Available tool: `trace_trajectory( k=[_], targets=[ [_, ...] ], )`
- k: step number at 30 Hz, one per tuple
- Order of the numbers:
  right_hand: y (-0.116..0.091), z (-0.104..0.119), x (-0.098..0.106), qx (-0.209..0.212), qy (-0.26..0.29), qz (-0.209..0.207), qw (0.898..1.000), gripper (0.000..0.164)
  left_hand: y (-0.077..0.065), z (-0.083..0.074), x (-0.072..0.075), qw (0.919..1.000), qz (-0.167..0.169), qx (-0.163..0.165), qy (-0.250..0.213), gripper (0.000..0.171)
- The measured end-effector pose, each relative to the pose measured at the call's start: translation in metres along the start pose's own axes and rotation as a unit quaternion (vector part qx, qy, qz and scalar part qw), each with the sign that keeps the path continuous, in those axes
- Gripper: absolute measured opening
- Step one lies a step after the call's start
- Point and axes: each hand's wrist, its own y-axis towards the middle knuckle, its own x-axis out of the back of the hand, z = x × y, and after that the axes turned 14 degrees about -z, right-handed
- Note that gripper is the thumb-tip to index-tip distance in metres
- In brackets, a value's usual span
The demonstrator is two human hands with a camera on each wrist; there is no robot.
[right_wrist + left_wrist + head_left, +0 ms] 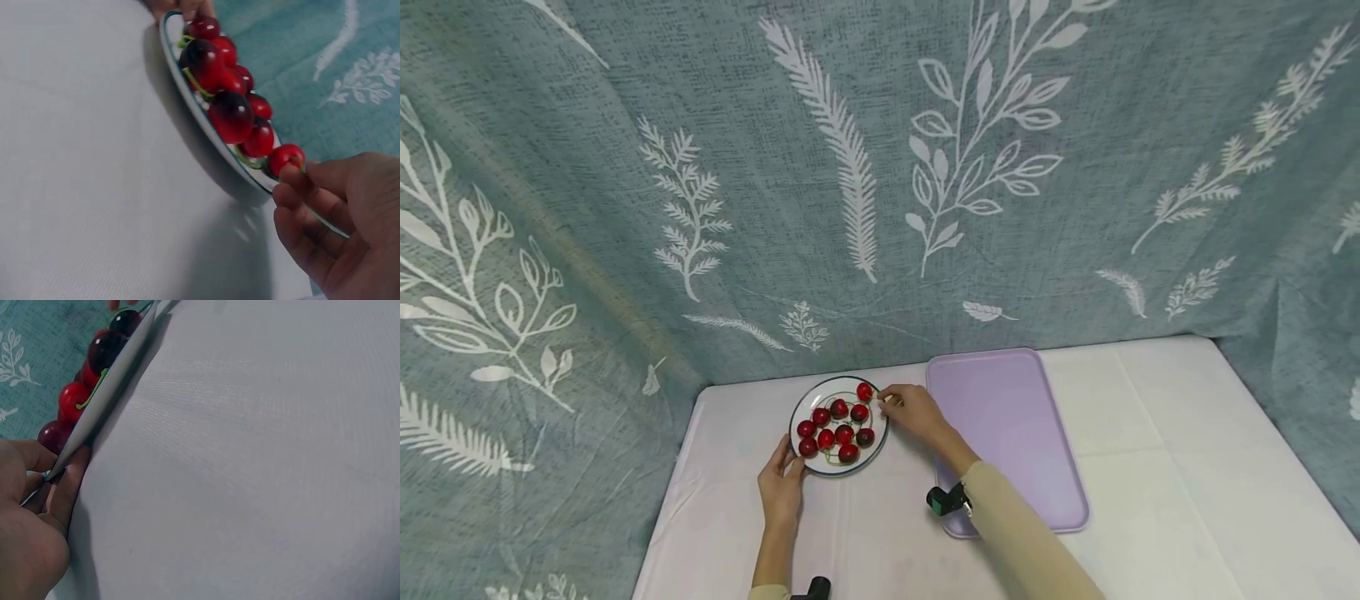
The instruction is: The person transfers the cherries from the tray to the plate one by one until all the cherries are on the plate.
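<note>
A white plate [880, 439] with a dark rim carries several red cherries [844, 434] with green stems. At its near left edge my left hand [781, 490] grips the rim, thumb above and fingers beneath, as the left wrist view shows. My right hand [912, 410] is at the plate's far right edge. Its thumb and index finger pinch one cherry [286, 159] at the stem side; in the head view this cherry overlaps the rim. The other fingers of that hand are loosely bent.
Right of the plate lies a lilac rectangular tray [1011, 433], with my right forearm passing over its near left part. A white cloth [1157, 467] covers the table. Behind and at the sides hangs a teal leaf-patterned curtain [880, 317].
</note>
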Motion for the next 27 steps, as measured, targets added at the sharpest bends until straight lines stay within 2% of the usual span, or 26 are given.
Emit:
trace_trajectory(
  k=[5,14,21,27],
  targets=[
    [-0.007,-0.002,0.01,-0.039,0.057,-0.004,0.998,0.021,-0.001,0.0,0.0,1.0,-0.001,0.002,0.002,0.055],
    [-0.015,-0.006,0.03,-0.066,0.071,-0.036,0.995,0.02,-0.001,0.0,0.0,1.0,0.0,0.005,0.003,0.055],
    [-0.021,-0.01,0.049,-0.062,0.057,-0.077,0.993,0.018,0.0,0.001,0.0,1.0,0.004,0.006,0.007,0.056],
    [-0.032,-0.012,0.066,-0.031,0.057,-0.113,0.992,0.018,-0.001,0.0,-0.002,1.0,0.0,0.004,0.008,0.055]
  ],
)
